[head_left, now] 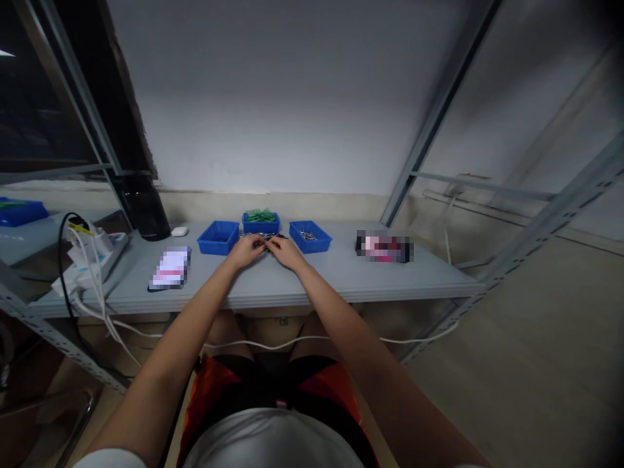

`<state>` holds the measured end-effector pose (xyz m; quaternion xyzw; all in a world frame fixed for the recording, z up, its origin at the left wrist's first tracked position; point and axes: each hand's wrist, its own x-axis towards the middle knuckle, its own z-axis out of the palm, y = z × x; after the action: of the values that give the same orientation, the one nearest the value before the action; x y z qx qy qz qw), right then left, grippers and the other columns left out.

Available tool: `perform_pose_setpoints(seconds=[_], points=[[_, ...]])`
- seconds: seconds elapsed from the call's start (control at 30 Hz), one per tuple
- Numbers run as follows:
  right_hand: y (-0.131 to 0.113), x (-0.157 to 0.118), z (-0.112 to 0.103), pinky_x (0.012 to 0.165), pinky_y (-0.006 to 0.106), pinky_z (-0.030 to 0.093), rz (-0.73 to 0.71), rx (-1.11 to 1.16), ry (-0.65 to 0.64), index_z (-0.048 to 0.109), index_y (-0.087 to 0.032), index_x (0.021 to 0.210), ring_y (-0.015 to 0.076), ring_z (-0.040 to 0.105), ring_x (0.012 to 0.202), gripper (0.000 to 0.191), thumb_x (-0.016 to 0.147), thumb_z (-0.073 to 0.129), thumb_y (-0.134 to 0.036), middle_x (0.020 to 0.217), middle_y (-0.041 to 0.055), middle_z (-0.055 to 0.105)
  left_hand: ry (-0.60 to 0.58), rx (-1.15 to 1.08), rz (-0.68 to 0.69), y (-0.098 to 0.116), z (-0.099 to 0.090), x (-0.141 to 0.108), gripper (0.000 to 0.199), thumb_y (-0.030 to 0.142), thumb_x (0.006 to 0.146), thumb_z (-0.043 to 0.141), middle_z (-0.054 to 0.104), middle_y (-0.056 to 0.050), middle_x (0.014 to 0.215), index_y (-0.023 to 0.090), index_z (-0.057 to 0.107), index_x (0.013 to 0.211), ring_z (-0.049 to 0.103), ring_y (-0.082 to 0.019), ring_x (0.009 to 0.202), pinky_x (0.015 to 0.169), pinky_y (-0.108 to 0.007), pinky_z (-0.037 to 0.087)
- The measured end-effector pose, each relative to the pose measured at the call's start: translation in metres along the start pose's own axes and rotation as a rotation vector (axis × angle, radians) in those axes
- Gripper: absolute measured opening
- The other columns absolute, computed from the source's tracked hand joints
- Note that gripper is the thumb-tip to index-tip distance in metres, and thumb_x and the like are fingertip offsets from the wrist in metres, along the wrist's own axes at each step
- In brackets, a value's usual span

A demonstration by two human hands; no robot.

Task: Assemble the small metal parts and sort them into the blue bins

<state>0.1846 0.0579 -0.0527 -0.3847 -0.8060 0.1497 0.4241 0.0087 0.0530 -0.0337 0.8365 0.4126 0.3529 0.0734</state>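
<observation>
My left hand (248, 249) and my right hand (286, 251) meet over the middle of the table, fingertips close together in a pinch. Whatever lies between the fingers is too small and dark to name. Just behind the fingertips lies a heap of small shiny metal pieces (266, 236), partly covered by the hands. To the left of my left hand stands a blue bin (219, 248) with a dark inside. A second blue bin (261, 227) behind the hands holds green pieces (260, 215). Right of my right hand, a third blue bin (316, 246) contains small metal parts (307, 236).
A phone (169, 268) and a small white case (180, 231) lie on the left of the grey table (370, 283). A black bottle (145, 209) stands behind a power strip (92, 260) with cables. A blurred-out object (383, 247) lies at right. Metal uprights frame both ends.
</observation>
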Motion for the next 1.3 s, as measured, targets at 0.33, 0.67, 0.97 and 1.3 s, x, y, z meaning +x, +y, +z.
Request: perform_pose_setpoints(seconds=[0.33, 0.67, 0.97, 1.3], points=[[0.005, 0.002, 0.001, 0.064, 0.022, 0.038, 0.012, -0.029, -0.059, 0.067, -0.017, 0.081, 0.0112, 0.052, 0.061, 0.024, 0.089, 0.05, -0.031, 0.066, -0.0001, 0.062, 0.0, 0.006, -0.011, 0.0, -0.001, 0.0, 0.015, 0.022, 0.075, 0.059, 0.068, -0.006, 0.085, 0.015, 0.068, 0.084, 0.058, -0.018, 0.078, 0.076, -0.03, 0.046], [0.007, 0.003, 0.004, 0.067, 0.023, 0.04, 0.039, 0.03, -0.049, 0.069, -0.017, 0.086, 0.0122, 0.057, 0.068, 0.02, 0.088, 0.051, -0.028, 0.076, 0.002, 0.067, 0.003, 0.03, -0.011, 0.001, -0.001, 0.0, 0.014, 0.022, 0.074, 0.059, 0.068, -0.006, 0.085, 0.016, 0.068, 0.082, 0.059, -0.019, 0.08, 0.076, -0.03, 0.046], [0.01, 0.002, 0.005, 0.068, 0.023, 0.042, 0.04, 0.024, -0.042, 0.068, -0.017, 0.086, 0.0117, 0.055, 0.066, 0.016, 0.085, 0.052, -0.022, 0.075, 0.0018, 0.066, 0.011, 0.045, -0.021, -0.002, 0.0, 0.0, 0.015, 0.02, 0.073, 0.059, 0.068, -0.007, 0.085, 0.016, 0.068, 0.083, 0.059, -0.019, 0.079, 0.075, -0.03, 0.046], [0.001, 0.001, -0.002, 0.071, 0.025, 0.044, 0.051, 0.087, 0.047, 0.067, -0.016, 0.088, 0.0127, 0.058, 0.071, 0.018, 0.084, 0.053, -0.026, 0.081, 0.0031, 0.068, 0.005, 0.108, -0.065, -0.002, -0.002, -0.001, 0.013, 0.019, 0.072, 0.059, 0.068, -0.007, 0.083, 0.016, 0.068, 0.08, 0.059, -0.02, 0.077, 0.071, -0.029, 0.046]])
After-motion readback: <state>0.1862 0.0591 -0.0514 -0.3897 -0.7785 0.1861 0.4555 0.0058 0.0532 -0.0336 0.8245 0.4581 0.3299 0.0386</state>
